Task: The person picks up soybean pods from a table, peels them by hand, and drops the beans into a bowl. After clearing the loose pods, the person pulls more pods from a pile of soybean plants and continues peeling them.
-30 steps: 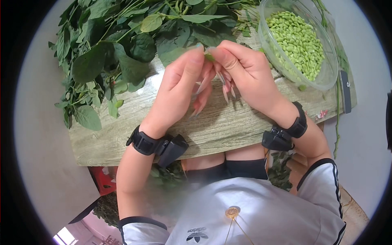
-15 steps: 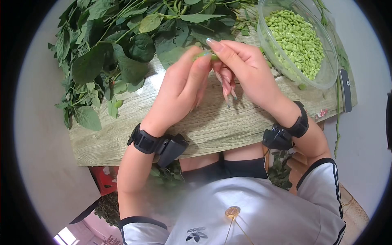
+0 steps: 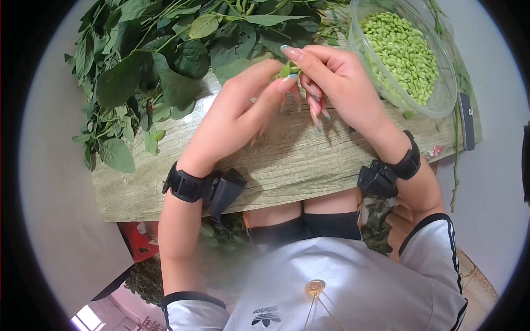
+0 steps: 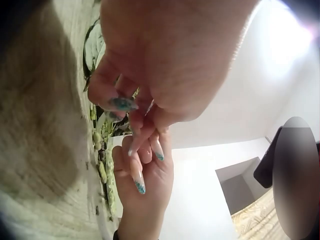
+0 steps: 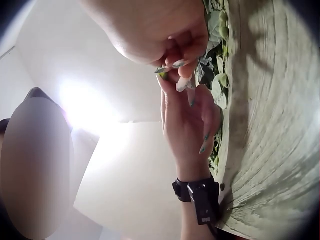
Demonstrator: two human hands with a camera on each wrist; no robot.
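Observation:
Above the table, both hands meet at a small green bean pod (image 3: pixel 286 70). My left hand (image 3: pixel 240 113) pinches it between thumb and forefinger. My right hand (image 3: pixel 348 83) grips its other end with curled fingers, its thumb raised above the pod. Fingers cover much of the pod; a bit of its green shows at the fingertips in the right wrist view. To the right of the hands, a clear plastic bowl (image 3: pixel 441 117) holds many shelled green beans (image 3: pixel 400 60).
Leafy bean stalks (image 3: pixel 182 71) are heaped across the back left of the wooden table (image 3: pixel 298 176). A loose pod (image 3: pixel 159 135) lies by the leaves. At the right edge are a dark phone-like slab (image 3: pixel 466 122) and a thin stem (image 3: pixel 456 176) hanging over the side.
The thumbs, close together at the pod a second ago, have parted, the right one lifting. My left wrist has shifted slightly left, and the right hand a little upward. The pod stays between the hands.

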